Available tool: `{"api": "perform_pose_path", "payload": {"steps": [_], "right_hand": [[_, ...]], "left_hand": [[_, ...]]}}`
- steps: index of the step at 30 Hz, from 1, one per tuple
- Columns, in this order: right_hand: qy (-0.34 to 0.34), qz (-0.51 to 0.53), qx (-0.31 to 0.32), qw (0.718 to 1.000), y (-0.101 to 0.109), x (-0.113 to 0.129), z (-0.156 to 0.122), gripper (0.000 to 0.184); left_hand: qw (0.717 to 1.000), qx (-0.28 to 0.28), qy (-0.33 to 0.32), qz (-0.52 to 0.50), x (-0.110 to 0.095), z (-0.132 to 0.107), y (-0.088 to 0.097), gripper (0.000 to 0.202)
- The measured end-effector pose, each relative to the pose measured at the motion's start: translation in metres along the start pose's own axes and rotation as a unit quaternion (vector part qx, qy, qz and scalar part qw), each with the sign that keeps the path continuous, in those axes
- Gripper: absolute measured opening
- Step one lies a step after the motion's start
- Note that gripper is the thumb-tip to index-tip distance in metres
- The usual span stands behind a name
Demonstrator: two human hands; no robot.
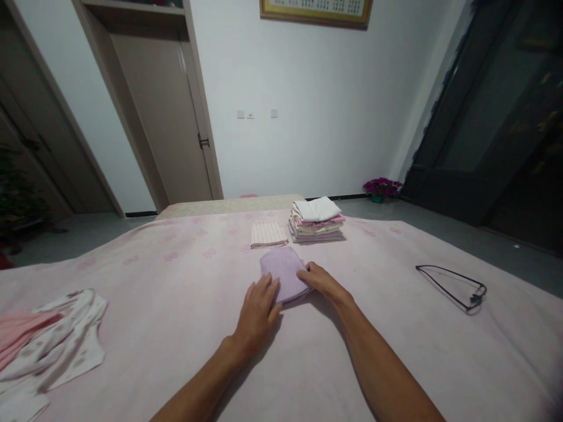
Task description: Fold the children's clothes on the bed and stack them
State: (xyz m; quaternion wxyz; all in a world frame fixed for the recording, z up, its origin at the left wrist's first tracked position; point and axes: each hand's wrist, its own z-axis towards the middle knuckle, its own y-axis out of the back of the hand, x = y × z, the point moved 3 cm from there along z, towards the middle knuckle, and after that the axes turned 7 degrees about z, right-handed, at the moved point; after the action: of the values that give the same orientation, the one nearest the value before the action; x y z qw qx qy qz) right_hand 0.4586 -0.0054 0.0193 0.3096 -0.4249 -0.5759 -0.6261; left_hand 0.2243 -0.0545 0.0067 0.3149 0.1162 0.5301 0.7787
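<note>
A folded light-purple ribbed garment (285,271) lies on the pink-patterned cloth in front of me. My right hand (323,280) grips its right edge, thumb on top and fingers mostly hidden. At the lower left edge, my left hand (258,306) rests with its fingers stretched out, the tips touching the fabric. Just beyond is a folded striped cloth (267,234), pale with thin lines. To its right stands a neat stack of folded clothes (316,220), with a white piece on top.
Loose clothes (65,334), white patterned and pink, lie at the left. A black clothes hanger or similar thin frame (453,287) lies at the right. The pink sheet (176,281) covers the wide surface. Beyond it are purple flowers (382,187) and a door (162,111).
</note>
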Motion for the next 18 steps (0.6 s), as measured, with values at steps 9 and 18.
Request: {"api": "perform_pose_path", "payload": {"steps": [9,18], "right_hand": [[-0.058,0.254,0.004,0.965,-0.006,0.038,0.001,0.025],[-0.003,0.366,-0.037,0.930,-0.030,0.106,0.104,0.020]], "left_hand": [[0.959,-0.056,0.250,0.124,0.120,-0.034,0.019,0.046],[0.961,0.002,0.218,0.172,0.117,-0.026,0.003,0.042]]}}
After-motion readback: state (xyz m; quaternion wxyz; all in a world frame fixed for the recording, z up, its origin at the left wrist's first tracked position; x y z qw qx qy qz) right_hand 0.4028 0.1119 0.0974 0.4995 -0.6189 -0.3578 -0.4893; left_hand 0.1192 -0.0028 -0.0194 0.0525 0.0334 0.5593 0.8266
